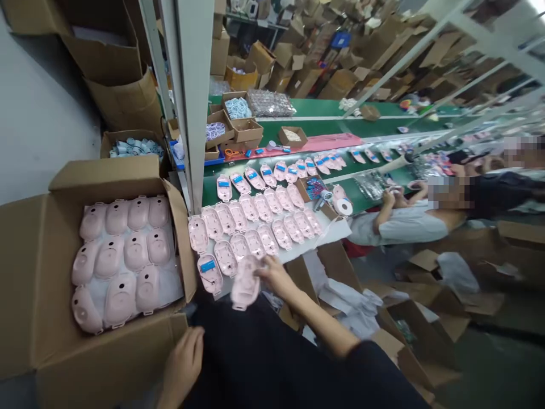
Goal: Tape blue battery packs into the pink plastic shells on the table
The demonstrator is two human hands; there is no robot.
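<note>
My right hand (272, 276) grips the edge of a pink plastic shell (246, 283), held over the near edge of the bench; its hollow side shows and it is slightly blurred. My left hand (184, 360) is low beside the cardboard box (114, 358), holding nothing that I can see, with its fingers loosely stretched out. Rows of similar pink shells (255, 241) lie hollow side up on white sheeting. Close to the held shell, one shell with a blue battery (208, 267) and wires sits at the row's near left.
Inside the open box, several pink shells (121, 298) lie dome up on white liner. A metal post (193, 113) rises between box and bench. White tape (344, 207) stands at the bench's right. Beyond it a co-worker (409, 221) sits; open cartons (421, 335) fill the floor.
</note>
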